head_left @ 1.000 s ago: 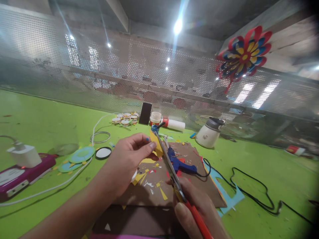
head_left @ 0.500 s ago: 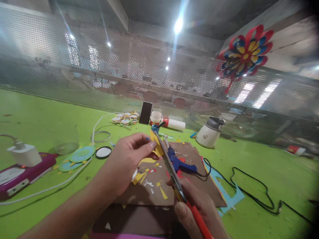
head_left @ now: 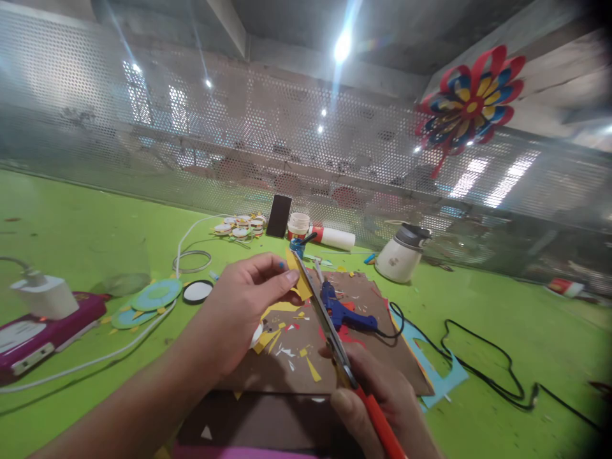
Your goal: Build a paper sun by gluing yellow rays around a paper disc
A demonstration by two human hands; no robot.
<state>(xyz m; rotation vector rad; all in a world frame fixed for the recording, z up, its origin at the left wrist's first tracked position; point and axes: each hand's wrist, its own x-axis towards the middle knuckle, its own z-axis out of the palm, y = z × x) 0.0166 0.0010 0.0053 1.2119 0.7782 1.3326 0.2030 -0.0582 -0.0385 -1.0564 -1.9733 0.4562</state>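
Pinching yellow paper in left hand, scissors in right hand.

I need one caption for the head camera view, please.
Left hand steadies yellow paper beside red-handled scissors in the right hand.

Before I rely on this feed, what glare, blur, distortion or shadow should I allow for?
Head view: ceiling light flares into streaks; wide-angle stretch towards the edges; upper right corner dark; perforated screen hazy; soft shadows beneath the left hand.
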